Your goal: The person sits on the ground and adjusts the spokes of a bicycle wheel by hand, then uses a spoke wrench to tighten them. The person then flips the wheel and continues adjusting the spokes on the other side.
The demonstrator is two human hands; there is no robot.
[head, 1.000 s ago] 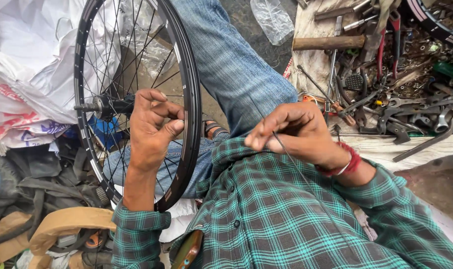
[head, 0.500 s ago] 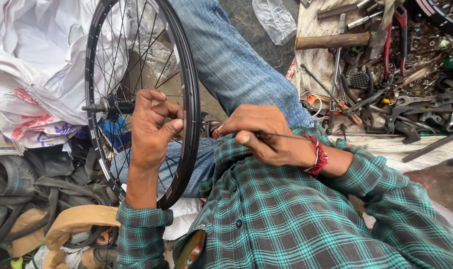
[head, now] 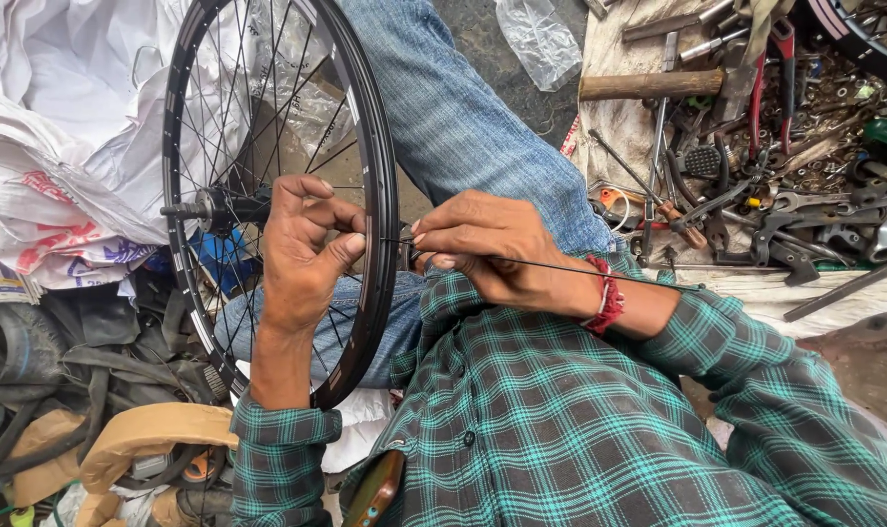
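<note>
Steadying a black bicycle wheel (head: 268, 195) that is standing upright across the denim-clad lap, the left hand (head: 302, 249) is reaching in among the spokes near the hub (head: 214, 208), its fingers curled and its thumb pressing at the inner side of the rim (head: 380, 234), apparently to guide something at a spoke hole; whether it is actually pinching the wire's tip is hard to tell, since the fingers are covering that spot. The right hand (head: 487, 249) is closing thumb and fingertips around a loose spoke (head: 560, 266), a thin dark wire running level from the rim back over the wrist with its red thread band (head: 607, 298), and the low, straight line of it suggests it is being fed through the rim toward the hub. The wheel is sitting close against the body, likely so both hands are working at short reach. To the right, a cloth (head: 629, 127) is lying spread on the ground and carrying a wooden-handled hammer (head: 653, 85), red-handled pliers (head: 785, 59), spanners and small parts within arm's reach. White plastic sacks (head: 62, 127) are piling up on the left, with old tyres (head: 62, 361) beneath them.
</note>
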